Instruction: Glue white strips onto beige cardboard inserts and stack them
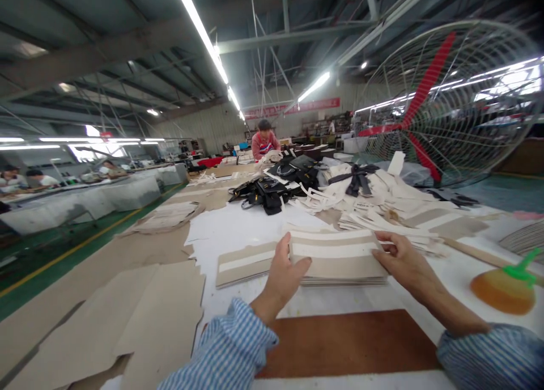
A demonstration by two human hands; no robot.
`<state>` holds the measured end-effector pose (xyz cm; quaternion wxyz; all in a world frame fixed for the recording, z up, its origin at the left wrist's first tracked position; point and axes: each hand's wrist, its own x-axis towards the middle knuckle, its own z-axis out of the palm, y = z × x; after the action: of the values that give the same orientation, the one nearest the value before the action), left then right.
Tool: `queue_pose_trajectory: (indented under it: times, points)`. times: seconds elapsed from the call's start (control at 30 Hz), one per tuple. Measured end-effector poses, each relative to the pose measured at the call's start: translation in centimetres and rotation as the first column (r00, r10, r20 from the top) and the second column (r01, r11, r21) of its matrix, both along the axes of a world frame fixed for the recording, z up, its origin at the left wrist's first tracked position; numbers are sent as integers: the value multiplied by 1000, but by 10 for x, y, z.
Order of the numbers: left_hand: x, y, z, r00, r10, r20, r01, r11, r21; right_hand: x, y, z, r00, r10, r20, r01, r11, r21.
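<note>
Between my two hands is a beige panel with a white strip [340, 254], slightly bowed, above a stack of similar panels [346, 280]. My left hand [285, 274] grips its left end, thumb on top. At the right end, my right hand [397, 259] pinches the edge between thumb and fingers. Another stack of striped beige panels [244, 263] lies to the left, partly behind my left hand. Nearer me, a flat brown board [348, 344] rests on the white table [221, 316].
Large beige sheets [157, 316] cover the left side. Black bags or straps [272, 189] and pale scraps [382, 194] are heaped behind. An amber bottle with a green nozzle [504, 291] lies right, near a wooden stick [471, 253]. A big fan [403, 126] stands beyond; a co-worker [264, 140] is at the far end.
</note>
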<state>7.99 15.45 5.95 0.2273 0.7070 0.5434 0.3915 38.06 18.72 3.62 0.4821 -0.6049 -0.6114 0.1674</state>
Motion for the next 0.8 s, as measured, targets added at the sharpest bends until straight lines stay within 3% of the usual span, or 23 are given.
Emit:
queue_pose_trajectory:
  times: [0.13, 0.23, 0.37, 0.57, 0.8]
  points:
    - [-32, 21, -7, 985, 134, -110, -134, 991, 9, 6, 8, -10, 993, -59, 103, 49, 994, 103]
    - [-89, 16, -9, 942, 206, -264, -209, 978, 18, 3, -19, -28, 985, -2, 170, -32, 981, 193]
    - [-148, -2, -13, 851, 191, -489, -233, 972, -26, -11, -67, -60, 940, 29, 340, -170, 903, 395]
    - [-149, -9, -20, 733, 53, -679, -146, 986, -80, -21, -87, -84, 861, -52, 506, -277, 787, 552]
    - [-148, 11, -14, 630, -12, -777, -121, 986, -113, -16, -84, -93, 871, -15, 490, -286, 796, 533]
